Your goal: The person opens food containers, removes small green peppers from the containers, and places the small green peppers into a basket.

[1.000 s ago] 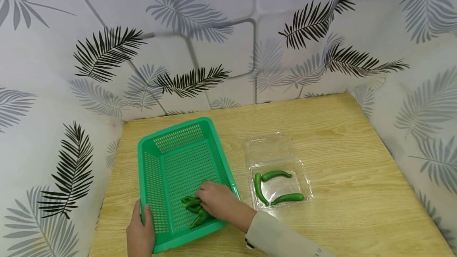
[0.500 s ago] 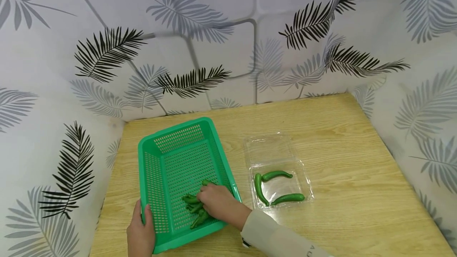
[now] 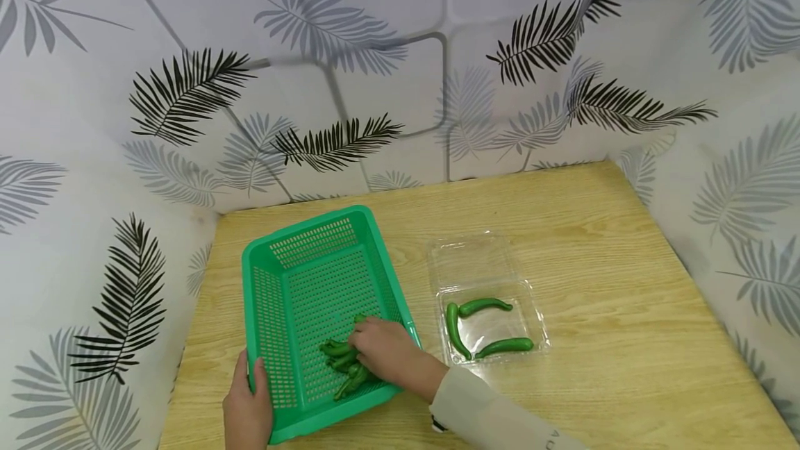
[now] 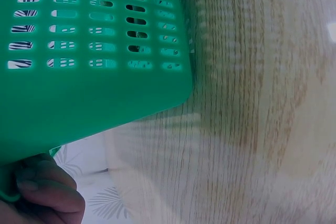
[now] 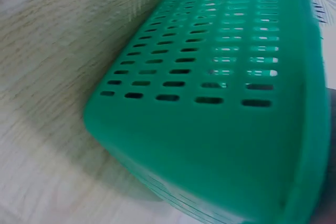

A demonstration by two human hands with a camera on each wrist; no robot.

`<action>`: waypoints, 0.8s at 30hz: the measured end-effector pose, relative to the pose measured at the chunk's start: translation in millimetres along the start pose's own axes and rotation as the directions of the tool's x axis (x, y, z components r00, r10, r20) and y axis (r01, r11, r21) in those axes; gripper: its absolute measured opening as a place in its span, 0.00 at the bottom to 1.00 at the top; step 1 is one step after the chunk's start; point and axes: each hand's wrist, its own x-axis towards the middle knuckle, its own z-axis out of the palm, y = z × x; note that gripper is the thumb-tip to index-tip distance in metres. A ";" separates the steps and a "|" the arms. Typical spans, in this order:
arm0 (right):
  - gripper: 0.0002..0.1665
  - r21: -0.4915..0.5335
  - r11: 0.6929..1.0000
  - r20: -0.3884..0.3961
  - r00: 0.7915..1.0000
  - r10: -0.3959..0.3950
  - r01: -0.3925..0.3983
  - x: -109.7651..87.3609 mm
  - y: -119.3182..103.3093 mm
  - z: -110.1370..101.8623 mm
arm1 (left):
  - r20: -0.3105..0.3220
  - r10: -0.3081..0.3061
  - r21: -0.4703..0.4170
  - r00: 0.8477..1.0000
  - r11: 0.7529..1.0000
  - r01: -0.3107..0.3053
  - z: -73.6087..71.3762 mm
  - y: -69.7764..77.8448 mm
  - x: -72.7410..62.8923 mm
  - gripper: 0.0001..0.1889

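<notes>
A green perforated plastic basket (image 3: 253,297) stands on the table's left part. My left hand (image 3: 248,405) grips its left rim, thumb on the inner side; the left wrist view shows curled fingers (image 4: 50,187) under the rim. Inside the basket, at its near right, lies a small pile of green chili peppers (image 3: 339,356). My right hand (image 3: 390,353) reaches over the right rim into this pile, its bent fingers gripping at the peppers; the hand partly hides them. From the right wrist, mainly the basket's outer wall (image 5: 199,135) shows.
Right of the basket lies an opened clear plastic clamshell box (image 3: 494,325), lid folded back. Three green chili peppers (image 3: 505,346) lie in it along its sides. The wooden table (image 3: 600,255) is bordered by a leaf-patterned cloth (image 3: 400,12) at the back and sides.
My right hand has shifted slightly to the right within the pile, and the peppers beside its fingers have moved slightly with it. My left hand and the basket stay almost still.
</notes>
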 end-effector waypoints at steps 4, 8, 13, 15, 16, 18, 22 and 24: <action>0.09 0.023 1.000 -0.041 0.999 -0.015 0.016 -6.7 2.5 -11.4 | 0.004 0.000 -0.001 1.000 1.000 0.000 -0.1 0.4 -0.2 0.33; 0.11 0.063 0.997 -0.085 0.996 -0.029 0.034 -17.0 7.9 -26.2 | 0.002 0.001 0.001 1.000 1.000 -0.001 -0.1 0.2 -0.1 0.32; 0.11 0.117 0.993 -0.135 0.991 -0.015 0.031 -30.2 18.3 -40.8 | -0.003 0.013 0.007 1.000 1.000 -0.013 0.0 -1.1 0.5 0.32; 0.11 0.127 0.991 -0.161 0.987 -0.008 0.029 -34.4 22.4 -46.3 | -0.003 0.012 0.016 1.000 1.000 -0.012 -0.2 -1.9 0.9 0.32; 0.12 0.127 0.992 -0.171 0.985 -0.003 0.025 -36.3 24.5 -48.5 | -0.004 0.008 0.020 1.000 1.000 -0.008 -0.3 -2.2 1.0 0.32; 0.12 0.127 0.992 -0.190 0.982 0.008 0.016 -40.1 29.0 -52.5 | 0.000 -0.001 0.030 1.000 1.000 0.001 -0.7 -2.7 1.3 0.33; 0.12 0.141 0.990 -0.209 0.977 0.047 -0.017 -49.6 40.5 -56.4 | 0.024 -0.015 0.037 1.000 0.999 0.015 -0.6 -3.2 2.2 0.34; 0.12 0.158 0.987 -0.214 0.974 0.073 -0.039 -55.0 47.3 -57.2 | 0.029 -0.018 0.040 0.999 0.999 0.017 -0.7 -3.5 2.1 0.34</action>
